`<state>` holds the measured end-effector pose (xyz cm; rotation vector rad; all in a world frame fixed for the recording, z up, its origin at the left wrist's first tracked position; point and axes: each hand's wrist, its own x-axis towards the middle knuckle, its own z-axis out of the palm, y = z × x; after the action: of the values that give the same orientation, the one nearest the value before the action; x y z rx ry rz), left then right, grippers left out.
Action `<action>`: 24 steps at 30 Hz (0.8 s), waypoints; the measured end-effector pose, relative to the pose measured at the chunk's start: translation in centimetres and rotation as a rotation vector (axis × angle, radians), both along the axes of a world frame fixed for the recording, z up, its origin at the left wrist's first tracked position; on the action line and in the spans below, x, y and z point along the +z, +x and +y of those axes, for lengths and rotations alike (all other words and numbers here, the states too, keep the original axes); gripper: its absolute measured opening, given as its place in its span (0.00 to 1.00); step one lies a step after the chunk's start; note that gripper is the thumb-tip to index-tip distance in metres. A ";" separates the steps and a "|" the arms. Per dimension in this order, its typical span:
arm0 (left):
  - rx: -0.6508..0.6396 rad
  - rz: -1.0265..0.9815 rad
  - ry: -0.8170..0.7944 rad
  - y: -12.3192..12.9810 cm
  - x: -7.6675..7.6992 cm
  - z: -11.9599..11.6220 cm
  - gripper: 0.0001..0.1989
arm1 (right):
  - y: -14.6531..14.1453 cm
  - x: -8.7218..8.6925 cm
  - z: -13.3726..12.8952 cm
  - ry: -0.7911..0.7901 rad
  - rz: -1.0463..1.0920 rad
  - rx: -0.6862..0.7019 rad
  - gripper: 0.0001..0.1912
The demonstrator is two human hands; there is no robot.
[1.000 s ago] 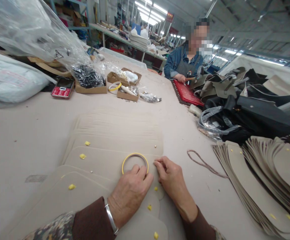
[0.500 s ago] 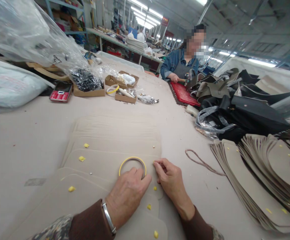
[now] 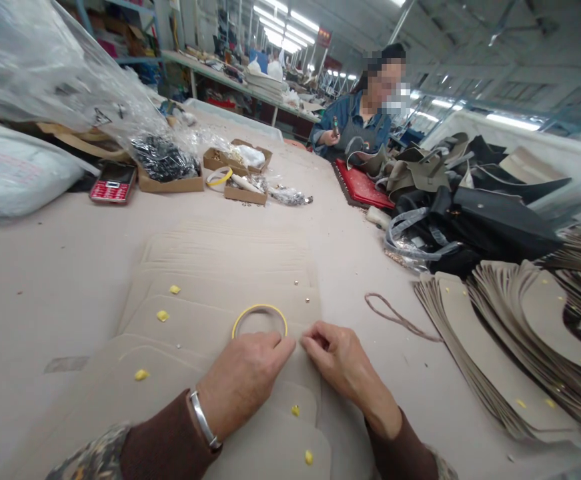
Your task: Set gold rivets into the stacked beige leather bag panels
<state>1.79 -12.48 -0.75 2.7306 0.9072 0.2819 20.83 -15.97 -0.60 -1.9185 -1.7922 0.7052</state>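
Observation:
My left hand [image 3: 243, 373] is closed around a roll of yellow tape [image 3: 260, 308], which stands out above the knuckles. Close by on its right, my right hand [image 3: 337, 353] is closed in a pinch, its fingertips a small gap from the left thumb. Whatever lies between those fingertips is hidden. Beneath both hands spread overlapping beige leather-like panels [image 3: 210, 320], fanned in a stack. Small yellow tape pieces [image 3: 163, 316] stick to several panels. Two small metal studs [image 3: 307, 300] show near the right edge of the upper panels.
Fanned stacks of beige pieces [image 3: 490, 360] lie right, with a cord loop [image 3: 395, 315] beside them and black bags [image 3: 500, 227] behind. A red phone [image 3: 113, 182] and small cardboard boxes [image 3: 245, 193] stand at the back left. A co-worker [image 3: 355, 120] works beyond a red pad [image 3: 365, 183].
My hands have come closer together, the right one moving slightly left and down. A second stud now shows on the upper panels. The co-worker's hand has risen from the red pad with a tool.

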 end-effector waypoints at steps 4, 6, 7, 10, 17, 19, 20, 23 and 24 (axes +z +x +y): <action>0.027 -0.256 0.028 -0.6 -0.2 0.6 0.09 | -0.5 -0.3 -1.1 -0.061 -0.030 -0.026 0.08; 0.024 -0.388 0.064 -0.7 -0.3 0.8 0.10 | -0.6 -0.7 -1.1 -0.013 -0.048 -0.025 0.05; 0.021 -0.441 0.084 -0.8 -0.3 0.8 0.11 | -0.6 -0.8 -1.1 0.015 -0.040 -0.023 0.04; -0.008 -0.500 0.111 -0.8 -0.2 0.6 0.15 | -0.7 -0.7 -1.0 0.121 0.101 -0.059 0.04; 0.002 -0.430 0.142 -0.6 -0.3 -0.2 0.22 | -1.5 0.7 -1.5 0.473 0.275 0.199 0.09; -0.013 -0.428 0.161 -0.5 -0.4 -0.4 0.21 | -1.6 0.6 -1.5 0.527 0.211 0.258 0.09; -0.024 -0.429 0.161 -0.4 -0.5 -0.5 0.20 | -1.7 0.4 -1.5 0.546 0.173 0.271 0.09; -0.025 -0.413 0.094 -0.5 -0.5 -0.7 0.17 | -1.7 0.0 -1.7 0.613 0.070 0.257 0.09; -0.017 -0.395 0.055 -0.5 -0.4 -0.8 0.14 | -1.8 -0.1 -1.8 0.634 0.045 0.246 0.09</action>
<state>1.25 -13.24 -1.15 2.5888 0.7723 0.8186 19.04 -17.80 -0.67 -1.2711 -1.9392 0.2008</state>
